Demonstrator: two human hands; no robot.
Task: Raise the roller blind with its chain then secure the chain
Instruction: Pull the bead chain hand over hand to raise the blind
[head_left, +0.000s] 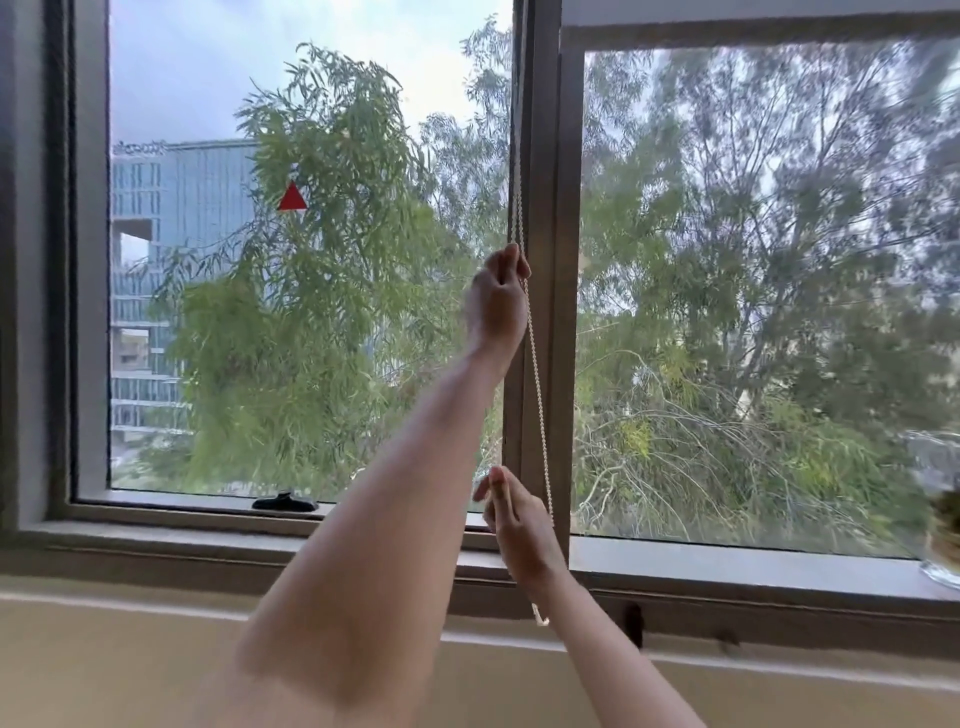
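Two hands pinch the chain (537, 374) before the window frame (540, 156): left hand (496, 296) high, right hand (519, 525) near the sill (156, 535).

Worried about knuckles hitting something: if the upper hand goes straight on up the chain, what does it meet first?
Nothing visible: above the left hand, the white beaded chain runs clear beside the brown window frame, which it might graze.

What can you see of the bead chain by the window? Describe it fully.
The bead chain is a thin, pale string of small beads, plastic by its look. It hangs down in front of the brown window frame between the two panes, slanting slightly rightward as it descends. The left hand pinches it higher up; the right hand holds it near the sill. Its looped bottom end dangles below the right wrist.
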